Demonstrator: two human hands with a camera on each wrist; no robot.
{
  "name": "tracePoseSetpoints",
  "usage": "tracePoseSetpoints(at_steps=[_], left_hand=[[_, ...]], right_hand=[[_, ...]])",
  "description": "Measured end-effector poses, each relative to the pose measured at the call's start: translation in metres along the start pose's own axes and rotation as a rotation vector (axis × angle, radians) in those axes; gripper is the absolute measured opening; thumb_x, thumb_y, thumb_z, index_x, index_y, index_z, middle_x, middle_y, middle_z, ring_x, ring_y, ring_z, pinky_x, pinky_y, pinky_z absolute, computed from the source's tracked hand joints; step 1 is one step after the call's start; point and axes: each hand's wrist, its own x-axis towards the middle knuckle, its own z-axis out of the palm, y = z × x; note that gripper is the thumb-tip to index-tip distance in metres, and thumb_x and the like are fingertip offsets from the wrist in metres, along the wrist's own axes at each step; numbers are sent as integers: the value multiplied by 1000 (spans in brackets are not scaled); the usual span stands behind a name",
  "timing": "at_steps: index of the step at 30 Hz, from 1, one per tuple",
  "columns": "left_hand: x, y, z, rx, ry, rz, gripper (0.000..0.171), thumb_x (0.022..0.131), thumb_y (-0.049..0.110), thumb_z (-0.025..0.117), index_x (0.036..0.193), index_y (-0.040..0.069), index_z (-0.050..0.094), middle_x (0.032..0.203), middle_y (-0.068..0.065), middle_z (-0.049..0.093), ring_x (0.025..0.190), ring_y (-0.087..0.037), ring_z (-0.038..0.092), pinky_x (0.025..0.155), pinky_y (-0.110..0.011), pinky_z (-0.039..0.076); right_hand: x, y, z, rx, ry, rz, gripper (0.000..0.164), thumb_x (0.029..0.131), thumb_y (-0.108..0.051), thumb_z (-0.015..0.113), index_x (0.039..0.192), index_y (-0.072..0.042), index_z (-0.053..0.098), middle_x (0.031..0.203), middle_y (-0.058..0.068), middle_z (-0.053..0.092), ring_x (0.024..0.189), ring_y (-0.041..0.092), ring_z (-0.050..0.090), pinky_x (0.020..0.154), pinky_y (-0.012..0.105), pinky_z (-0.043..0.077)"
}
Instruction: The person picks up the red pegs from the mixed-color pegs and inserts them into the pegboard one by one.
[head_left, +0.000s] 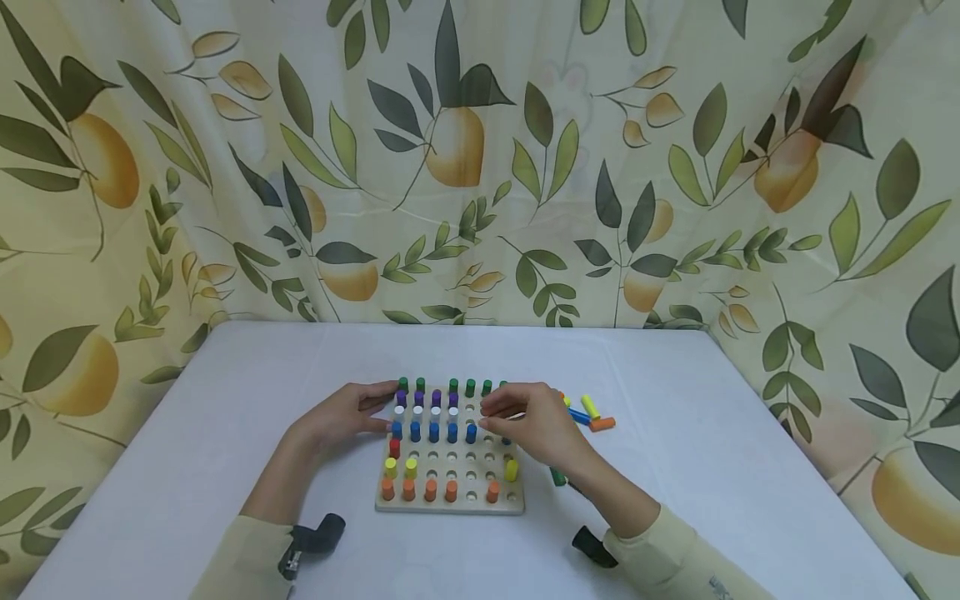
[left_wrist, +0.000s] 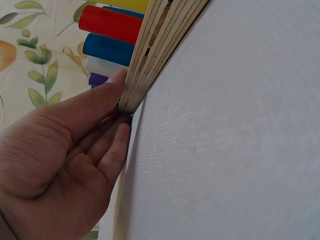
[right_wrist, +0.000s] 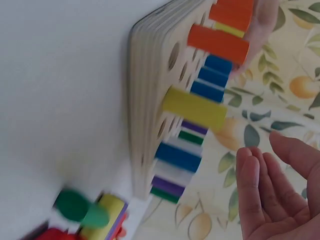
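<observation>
On the table sits a wooden pegboard (head_left: 480,506) with upright coloured pegs in rows: green (head_left: 470,387), purple, white, blue (head_left: 434,432), one red peg (head_left: 394,448), yellow and orange. Several of its holes show bare. My left hand (head_left: 339,410) grips the board's left side near the back corner. In the left wrist view its thumb (left_wrist: 102,97) rests at the board's edge beside a white peg, fingertips at the corner. Over the board's right part hovers my right hand (head_left: 540,425), thumb and fingers apart. Nothing shows between those fingers in the right wrist view.
Loose pegs lie right of the board, among them a yellow peg (head_left: 590,407), an orange peg (head_left: 602,424) and a blue peg (head_left: 578,416). A green peg (head_left: 557,477) lies beneath the right wrist. A patterned curtain (head_left: 480,208) hangs behind the white table (head_left: 300,350).
</observation>
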Motion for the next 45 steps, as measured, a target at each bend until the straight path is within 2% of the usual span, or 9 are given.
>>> tracePoseSetpoints(at_steps=[9,17,24,32,45], left_hand=[[0,0,1,5,2,-3,72,89,6,81,153,5,50,159,-14,44,146,-30,41,117,-48,35],[0,0,1,12,-2,-1,72,89,6,81,153,5,50,159,-14,44,146,-30,42,117,-48,36],[-1,0,2,22,4,2,71,89,5,81,153,4,50,158,-15,45,145,-30,42,116,-47,36],[-1,1,3,24,14,-6,71,89,6,81,153,4,50,158,-15,45,145,-31,42,116,-47,36],[-1,2,3,24,3,-1,71,89,5,80,153,3,49,158,-16,45,145,-30,43,117,-47,36]], right_hand=[[-9,11,-20,-34,62,54,18,88,-9,83,106,-10,79,92,-7,74,88,15,70,74,29,61],[-17,21,-33,-42,63,66,16,89,-8,82,105,-5,78,92,-2,75,86,18,72,71,28,62],[-23,29,-41,-45,77,136,18,89,-8,83,106,-7,78,94,-1,75,87,19,72,73,30,63],[-25,38,-49,-111,91,127,20,88,-9,84,107,-7,78,92,-3,76,90,19,73,76,30,63],[-41,57,-72,-79,143,218,23,90,-11,82,112,-4,76,96,3,76,89,21,72,78,33,63]])
